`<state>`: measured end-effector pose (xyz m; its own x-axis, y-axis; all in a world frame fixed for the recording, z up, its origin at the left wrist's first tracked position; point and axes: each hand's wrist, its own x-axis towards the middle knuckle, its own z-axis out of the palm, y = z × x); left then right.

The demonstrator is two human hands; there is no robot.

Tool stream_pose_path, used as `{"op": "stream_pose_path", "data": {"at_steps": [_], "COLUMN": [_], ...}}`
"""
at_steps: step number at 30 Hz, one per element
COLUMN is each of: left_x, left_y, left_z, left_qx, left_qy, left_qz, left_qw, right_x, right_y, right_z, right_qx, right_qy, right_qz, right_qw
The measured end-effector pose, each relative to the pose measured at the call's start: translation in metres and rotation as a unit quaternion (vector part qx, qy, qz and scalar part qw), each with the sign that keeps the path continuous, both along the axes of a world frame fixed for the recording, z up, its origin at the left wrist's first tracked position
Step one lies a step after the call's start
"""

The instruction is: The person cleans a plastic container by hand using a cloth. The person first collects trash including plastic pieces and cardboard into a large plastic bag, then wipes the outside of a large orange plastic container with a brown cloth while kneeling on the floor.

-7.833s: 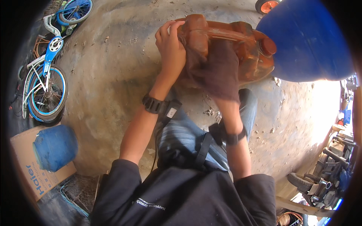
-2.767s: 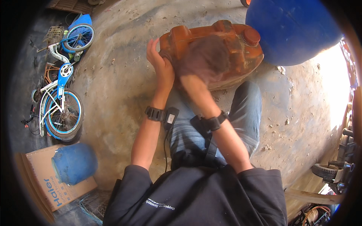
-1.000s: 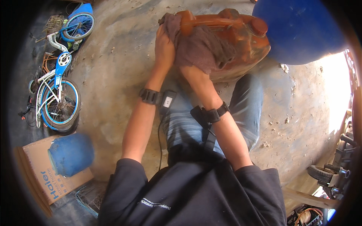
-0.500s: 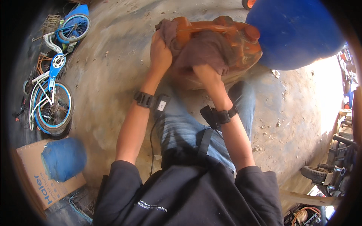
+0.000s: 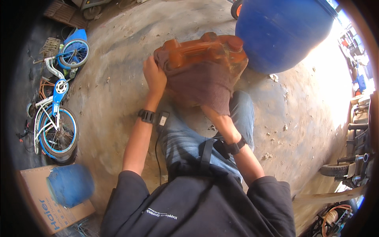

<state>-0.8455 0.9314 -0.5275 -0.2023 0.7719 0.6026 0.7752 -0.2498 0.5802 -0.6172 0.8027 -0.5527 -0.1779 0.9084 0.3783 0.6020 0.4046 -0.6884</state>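
Observation:
An orange-red plastic jerrycan [image 5: 197, 50] with a round red cap [image 5: 235, 43] is in front of me, above the ground between my knees. A brownish-purple cloth [image 5: 199, 81] hangs across its near side, with one end bunched at the can's left corner. My left hand [image 5: 154, 79] is closed at that corner, gripping the cloth against the can. My right hand [image 5: 215, 116] reaches up beneath the cloth's lower right edge, against the can's near side. The cloth covers its fingers.
A big blue barrel [image 5: 280, 35] stands close beyond the can's right end. A blue and white bicycle [image 5: 59, 94] lies along the left. At lower left, a blue container [image 5: 71, 185] rests on a cardboard box [image 5: 33, 197]. Wheels and machine parts [image 5: 335, 170] line the right side.
The jerrycan and both hands have come nearer to me and slightly left. My right hand has moved down the can's near side, and the cloth now spreads wider over it.

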Motion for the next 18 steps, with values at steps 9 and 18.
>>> {"op": "stream_pose_path", "data": {"at_steps": [9, 18], "left_x": [0.079, 0.128], "left_y": [-0.045, 0.052], "left_z": [0.103, 0.033], "left_qx": [0.105, -0.023], "left_qy": [-0.19, 0.192], "left_qz": [-0.056, -0.045], "left_qw": [0.975, 0.98], "right_x": [0.014, 0.049], "right_y": [-0.002, 0.008], "right_z": [0.082, 0.091], "right_qx": [0.029, -0.198], "right_qy": [0.072, -0.017], "right_qz": [-0.035, -0.254], "right_qw": [0.996, 0.947]}}
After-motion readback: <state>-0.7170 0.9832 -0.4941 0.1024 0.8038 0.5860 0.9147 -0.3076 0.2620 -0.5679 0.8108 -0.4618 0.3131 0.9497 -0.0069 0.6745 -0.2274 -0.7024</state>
